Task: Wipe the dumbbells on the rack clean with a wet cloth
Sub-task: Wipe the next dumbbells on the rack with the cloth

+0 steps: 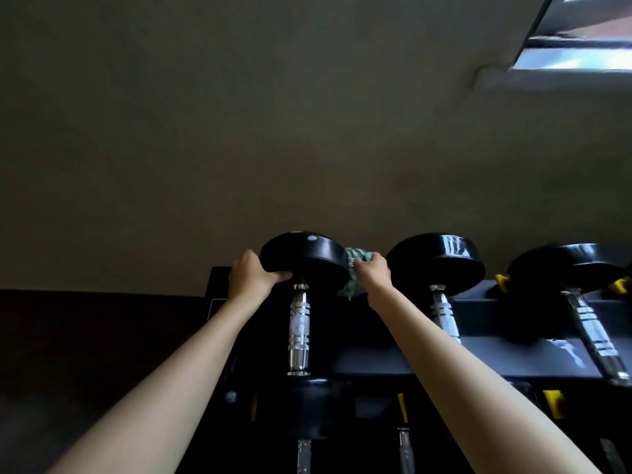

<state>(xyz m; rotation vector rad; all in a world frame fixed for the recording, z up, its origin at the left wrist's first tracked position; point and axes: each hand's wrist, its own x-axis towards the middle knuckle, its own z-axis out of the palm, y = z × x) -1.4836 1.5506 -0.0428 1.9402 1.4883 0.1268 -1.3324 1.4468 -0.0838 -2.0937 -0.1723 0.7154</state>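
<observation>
Far left is just the dim grey wall (239, 131), nothing much going on there. Then comes the left hand (253, 277), wrapped round the left edge of the far head of the first dumbbell (302, 254), fingers curled in under the black disc, so it's got a proper hold of it. That dumbbell sits on the top tier of the black rack (376, 364), chrome handle running back toward the camera and its near head down in shadow.

On the right side of that same head is the cloth (355, 271), a greenish rag all bunched up and pressed against the rim, with a bit hanging down below. The right hand (374, 271) has its fingers closed tight round it.

Moving along, the second dumbbell (436, 260) sits just beside the right hand, its shiny head catching some light. The right forearm crosses part of its handle. The third dumbbell (561, 265) is further right on the same tier, resting in yellow cradles (501, 282). Up in the top right corner there's a bright window (581, 39).
</observation>
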